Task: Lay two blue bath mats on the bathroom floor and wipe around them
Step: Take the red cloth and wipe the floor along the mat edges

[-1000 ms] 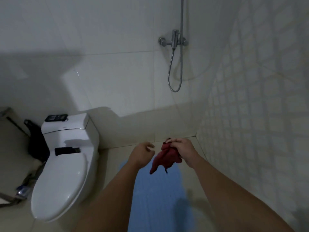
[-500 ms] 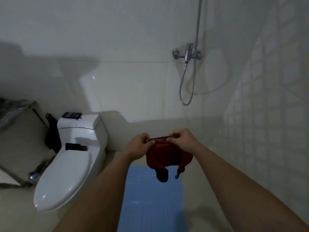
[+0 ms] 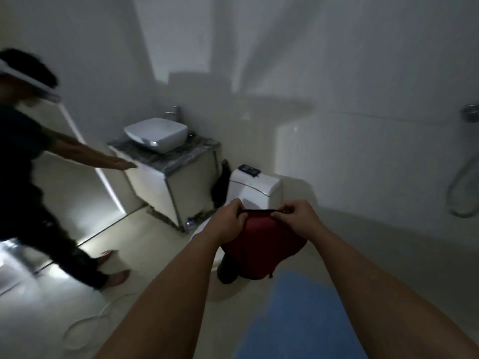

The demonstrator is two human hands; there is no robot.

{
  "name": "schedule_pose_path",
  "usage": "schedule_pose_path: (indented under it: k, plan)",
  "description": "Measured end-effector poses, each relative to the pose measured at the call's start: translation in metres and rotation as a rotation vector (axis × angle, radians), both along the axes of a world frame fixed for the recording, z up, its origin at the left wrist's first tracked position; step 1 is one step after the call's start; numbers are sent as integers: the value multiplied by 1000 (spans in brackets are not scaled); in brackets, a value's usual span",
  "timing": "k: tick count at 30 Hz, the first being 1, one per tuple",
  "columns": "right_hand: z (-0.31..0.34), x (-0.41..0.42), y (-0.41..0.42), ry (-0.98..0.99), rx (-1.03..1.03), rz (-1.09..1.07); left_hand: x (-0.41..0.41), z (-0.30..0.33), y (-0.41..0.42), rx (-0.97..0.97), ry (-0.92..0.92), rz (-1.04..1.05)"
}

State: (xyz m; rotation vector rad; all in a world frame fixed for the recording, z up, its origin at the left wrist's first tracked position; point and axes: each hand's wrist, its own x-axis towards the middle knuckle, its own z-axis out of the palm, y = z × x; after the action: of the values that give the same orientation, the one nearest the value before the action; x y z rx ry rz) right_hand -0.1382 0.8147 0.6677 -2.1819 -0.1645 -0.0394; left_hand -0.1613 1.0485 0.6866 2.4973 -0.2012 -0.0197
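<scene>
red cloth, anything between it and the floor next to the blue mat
Nothing visible on the floor right of the blue mat. On the left, the toilet sits directly under the red cloth both hands hold.

Red cloth (image 3: 261,244): you hold it stretched by top edge, hanging limp below your grip, dark corner dangling lower left. Blue bath mat (image 3: 300,322): flat on floor, below grip, slightly right.
</scene>
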Motion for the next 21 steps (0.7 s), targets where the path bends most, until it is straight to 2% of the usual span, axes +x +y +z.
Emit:
schedule_pose_path:
  k: [5,9,15,21]
  plan:
    - [17,7,150,-14,88,245,-36,15,131,-39,-54,234]
    - [33,0,252,13,193,397,-79,33,201,-153,-76,445]
    - [84,-21,366,0,303,675,-151,88,262,-204,-254,738]
    - [152,-90,477,5,463,1075,-261,151,294,-62,-510,1085]
